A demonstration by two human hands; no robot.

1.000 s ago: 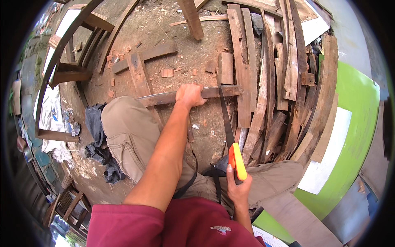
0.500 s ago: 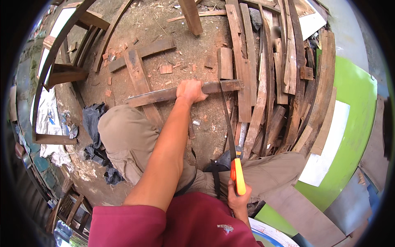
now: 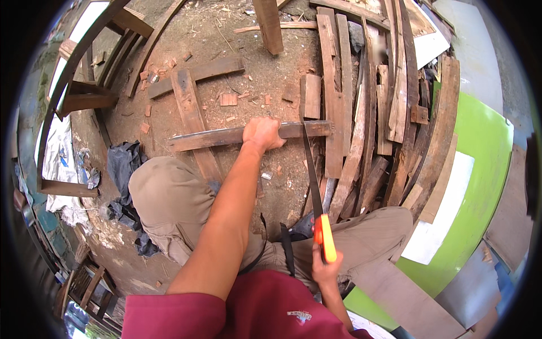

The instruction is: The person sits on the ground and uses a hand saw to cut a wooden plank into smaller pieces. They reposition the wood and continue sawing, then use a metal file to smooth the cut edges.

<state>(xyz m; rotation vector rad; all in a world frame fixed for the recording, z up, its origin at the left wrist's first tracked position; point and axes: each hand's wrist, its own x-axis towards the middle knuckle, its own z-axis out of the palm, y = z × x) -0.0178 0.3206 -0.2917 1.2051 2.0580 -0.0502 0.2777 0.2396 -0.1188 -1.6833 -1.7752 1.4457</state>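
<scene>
A dark wooden slat [image 3: 217, 137] lies crosswise in front of me, over another board [image 3: 189, 101] on the ground. My left hand [image 3: 263, 134] is closed around the slat, right of its middle. In my right hand [image 3: 327, 264] is the orange and yellow handle of a handsaw [image 3: 315, 181]. The dark blade slants up and away to the slat, touching or crossing it near its right end, right of my left hand. I cannot tell how deep any cut goes. The slat's right end meets the old boards [image 3: 335, 133] lying there.
Several weathered planks [image 3: 395, 107] lie side by side on the right, next to a green sheet [image 3: 474, 135] and a white panel [image 3: 449, 209]. A wooden frame [image 3: 70, 189] stands left, near black plastic [image 3: 124, 164]. Brick bits [image 3: 228, 99] dot the dirt; a wooden post [image 3: 267, 28] rises beyond.
The saw handle and my right hand have come a little nearer to the slat. My left hand keeps its hold. The whole view has shifted slightly.
</scene>
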